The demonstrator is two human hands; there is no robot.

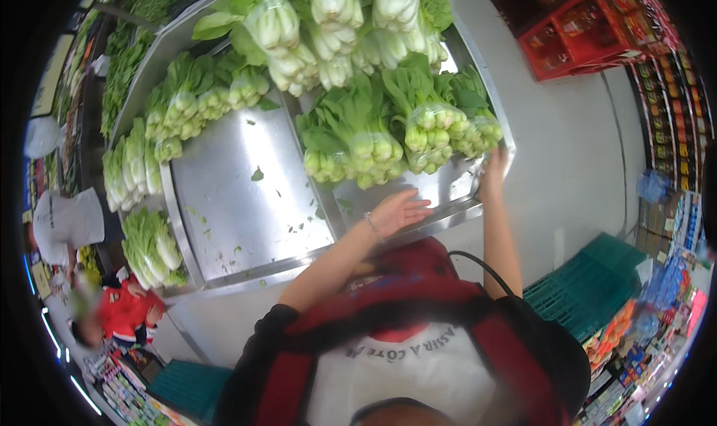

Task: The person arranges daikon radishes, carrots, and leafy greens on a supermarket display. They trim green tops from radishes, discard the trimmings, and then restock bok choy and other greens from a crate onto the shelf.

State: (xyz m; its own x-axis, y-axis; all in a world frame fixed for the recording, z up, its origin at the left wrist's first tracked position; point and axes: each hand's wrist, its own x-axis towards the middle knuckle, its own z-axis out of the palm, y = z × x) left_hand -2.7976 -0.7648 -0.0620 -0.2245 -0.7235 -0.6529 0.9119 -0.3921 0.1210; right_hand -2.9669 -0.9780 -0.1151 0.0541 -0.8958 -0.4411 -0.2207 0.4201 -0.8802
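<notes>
My left hand [396, 213], with a bracelet at the wrist, hovers over the front of a stainless-steel display tray [252, 202]. Its fingers are stretched out and hold nothing. My right hand [493, 171] is at the tray's right front corner, beside the rim and just below a bundle of bok choy [476, 137]. Its fingertips are partly hidden, so a grip on the rim or the bundle cannot be told. Plastic-wrapped green bok choy bundles [372, 151] stand in front of both hands. Behind them, white-stemmed bundles [274, 25] are stacked higher.
More bok choy [196, 103] lines the tray's left side, and loose leaf scraps [257, 174] lie on the metal. Red bottle crates [582, 31] stand at upper right; a green plastic crate [588, 286] is at lower right. Two people [126, 311] [70, 224] are at the left.
</notes>
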